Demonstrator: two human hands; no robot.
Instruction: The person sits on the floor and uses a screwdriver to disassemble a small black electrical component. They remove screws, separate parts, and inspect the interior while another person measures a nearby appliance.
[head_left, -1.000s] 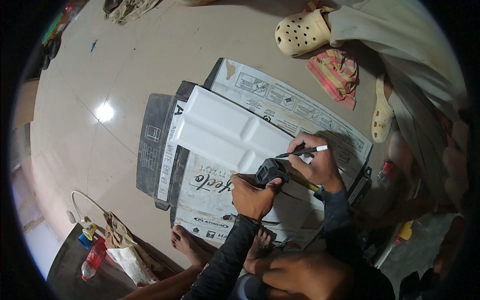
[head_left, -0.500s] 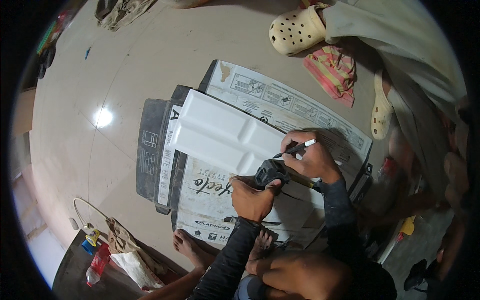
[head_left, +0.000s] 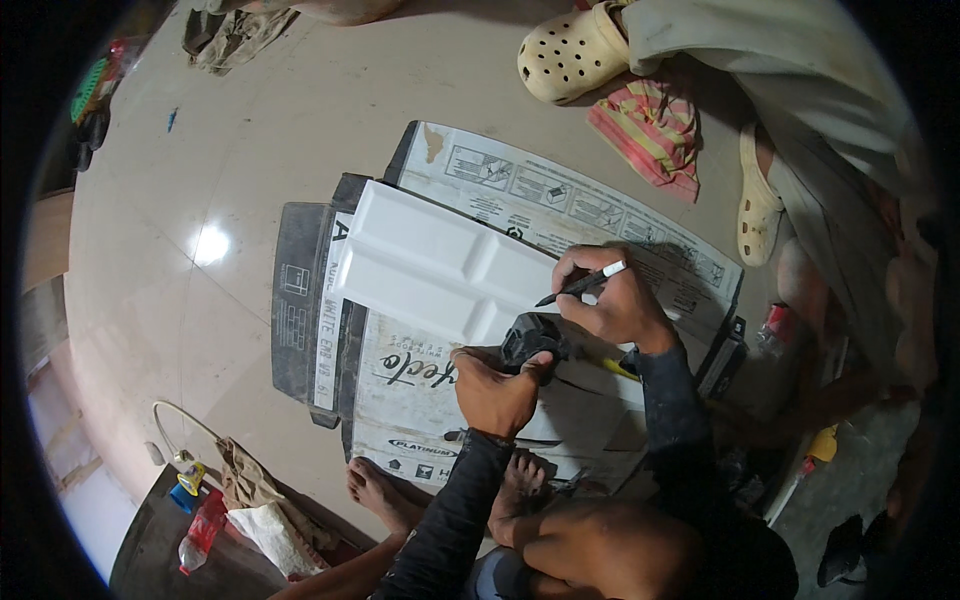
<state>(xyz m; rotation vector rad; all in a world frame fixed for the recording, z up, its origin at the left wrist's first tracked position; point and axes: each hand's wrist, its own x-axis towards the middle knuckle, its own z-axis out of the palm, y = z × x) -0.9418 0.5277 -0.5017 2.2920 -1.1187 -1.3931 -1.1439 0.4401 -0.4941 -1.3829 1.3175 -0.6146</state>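
My left hand (head_left: 500, 390) grips a black tape measure (head_left: 530, 343) at the near edge of a white moulded panel (head_left: 405, 240) with raised rectangles. A yellow tape strip (head_left: 615, 368) shows to the right of the case, partly hidden by my right hand (head_left: 615, 305). That hand holds a dark pen with a white end (head_left: 585, 283) in pinched fingers, its point low over the panel just above the case. The panel lies on flattened, printed cardboard (head_left: 400, 400), which rests on the tiled floor.
Cream clogs (head_left: 565, 60), a pink striped cloth (head_left: 650, 135) and another person's grey-clothed legs (head_left: 800, 130) are at upper right. My bare feet (head_left: 380, 495) are below the cardboard. A red bottle (head_left: 205, 530), brown bag (head_left: 250, 475) and looped cord (head_left: 180, 410) lie lower left.
My right hand with the pen has moved up and to the left along the panel. My left hand and the tape measure have shifted slightly left and up in the picture.
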